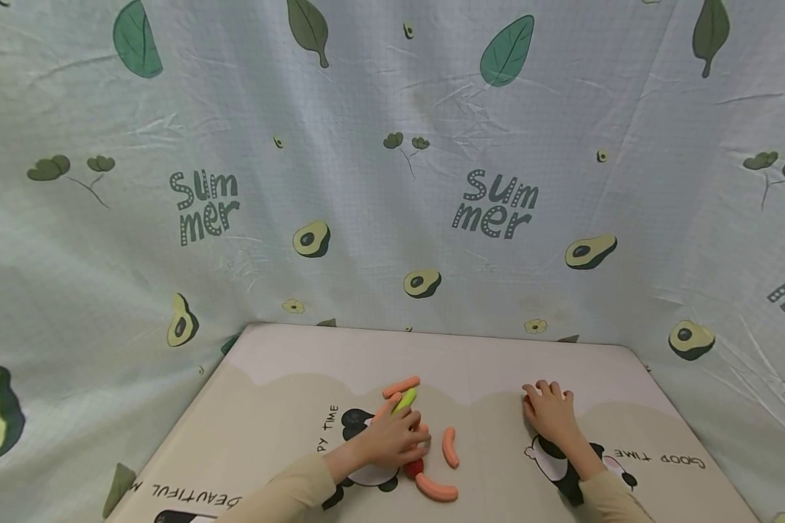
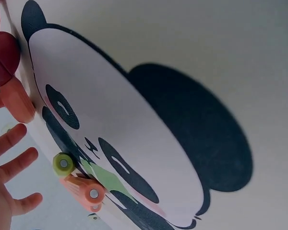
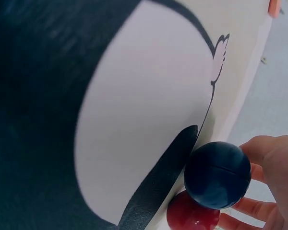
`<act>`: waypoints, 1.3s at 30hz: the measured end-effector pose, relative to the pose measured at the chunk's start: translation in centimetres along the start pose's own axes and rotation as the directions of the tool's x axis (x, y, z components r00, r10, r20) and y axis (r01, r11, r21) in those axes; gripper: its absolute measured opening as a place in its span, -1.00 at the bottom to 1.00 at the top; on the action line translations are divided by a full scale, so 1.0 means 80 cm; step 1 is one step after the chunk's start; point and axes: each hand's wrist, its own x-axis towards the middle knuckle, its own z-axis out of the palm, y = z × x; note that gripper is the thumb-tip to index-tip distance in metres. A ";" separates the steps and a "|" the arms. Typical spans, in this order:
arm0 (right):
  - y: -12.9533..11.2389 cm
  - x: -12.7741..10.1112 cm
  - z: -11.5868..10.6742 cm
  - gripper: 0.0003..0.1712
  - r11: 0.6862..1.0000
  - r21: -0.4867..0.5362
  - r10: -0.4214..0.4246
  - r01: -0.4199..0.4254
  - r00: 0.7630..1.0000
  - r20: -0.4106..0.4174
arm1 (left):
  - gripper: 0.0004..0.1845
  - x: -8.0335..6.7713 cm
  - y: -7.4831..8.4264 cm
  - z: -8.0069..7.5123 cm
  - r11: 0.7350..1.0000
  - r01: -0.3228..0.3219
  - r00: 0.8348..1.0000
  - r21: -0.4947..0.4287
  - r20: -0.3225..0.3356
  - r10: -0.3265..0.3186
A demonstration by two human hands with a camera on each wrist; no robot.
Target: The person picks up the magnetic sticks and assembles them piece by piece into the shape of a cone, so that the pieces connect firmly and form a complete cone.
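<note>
The left hand (image 1: 395, 438) is over a cluster on the counter (image 1: 262, 428). In the left wrist view, three fingers (image 2: 19, 164) spread apart beside a sausage (image 2: 18, 99); whether the hand grips anything cannot be told. A green stick (image 1: 405, 400) and more orange sausages lie beyond the hand; a red ball (image 1: 413, 469) sits at its near side, with another sausage (image 1: 437, 489) by the ball. One curved sausage (image 1: 450, 447) lies apart to the right.

Well to the right, the right hand (image 1: 554, 418) bends its fingers about a dark ball (image 3: 217, 175) and a second red ball (image 3: 193, 212); how firm the hold is cannot be told.

Printed pandas mark the counter; a curtain (image 1: 366, 181) hangs behind.
</note>
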 end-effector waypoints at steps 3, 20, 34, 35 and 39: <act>0.001 0.000 0.000 -0.69 1.000 -0.002 0.010 -0.010 1.000 0.010 | -0.77 0.001 0.001 0.001 0.999 0.028 0.999 0.016 0.031 -0.028; 0.005 -0.003 0.006 -0.71 0.999 -0.039 0.022 -0.019 0.997 0.075 | -0.59 -0.002 0.002 0.008 0.998 0.051 0.994 0.023 0.096 -0.053; 0.003 -0.001 0.008 -0.71 0.998 -0.056 -0.005 0.009 0.998 0.062 | -0.61 -0.003 0.002 0.007 0.995 0.031 0.998 0.090 0.043 -0.035; 0.003 -0.001 0.008 -0.71 0.998 -0.060 -0.007 0.011 0.998 0.060 | -0.61 -0.003 0.002 0.007 0.995 0.029 0.999 0.092 0.042 -0.033; 0.002 -0.001 0.008 -0.67 0.996 -0.081 -0.016 0.021 0.998 0.055 | -0.61 -0.003 0.003 0.007 0.994 0.017 1.000 0.110 0.021 -0.020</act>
